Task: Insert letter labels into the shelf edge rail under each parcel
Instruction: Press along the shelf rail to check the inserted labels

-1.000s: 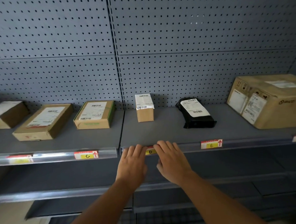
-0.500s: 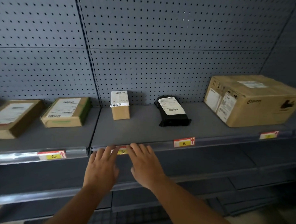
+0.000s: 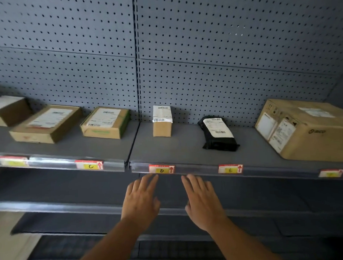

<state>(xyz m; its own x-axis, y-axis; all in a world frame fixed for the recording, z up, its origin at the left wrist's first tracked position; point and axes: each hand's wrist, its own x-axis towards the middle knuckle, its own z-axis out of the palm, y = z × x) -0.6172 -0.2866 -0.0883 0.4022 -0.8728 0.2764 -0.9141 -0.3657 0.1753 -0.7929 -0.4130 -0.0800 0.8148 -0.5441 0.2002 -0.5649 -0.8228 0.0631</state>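
A grey shelf carries a row of parcels, and its edge rail (image 3: pixel 193 171) holds red-and-yellow labels. Label D (image 3: pixel 162 169) sits under a small upright cardboard box (image 3: pixel 162 121). Label C (image 3: pixel 89 165) sits under a flat box with green tape (image 3: pixel 105 123). Label E (image 3: pixel 230 169) sits under a black bag parcel (image 3: pixel 218 134). My left hand (image 3: pixel 141 199) and my right hand (image 3: pixel 202 200) hover just below the rail, either side of label D, fingers spread, holding nothing.
At the right stands a large cardboard box (image 3: pixel 306 129) with a blurred label (image 3: pixel 331 173) below it. At the left are two more boxes (image 3: pixel 44 124) (image 3: pixel 7 110) and a blurred label (image 3: pixel 13 161). Lower shelves (image 3: pixel 72 208) run beneath. Pegboard (image 3: pixel 203 60) backs the shelving.
Both hands were pressing on the rail at label D; they have dropped away from it and spread apart, uncovering the label. The camera view has swung.
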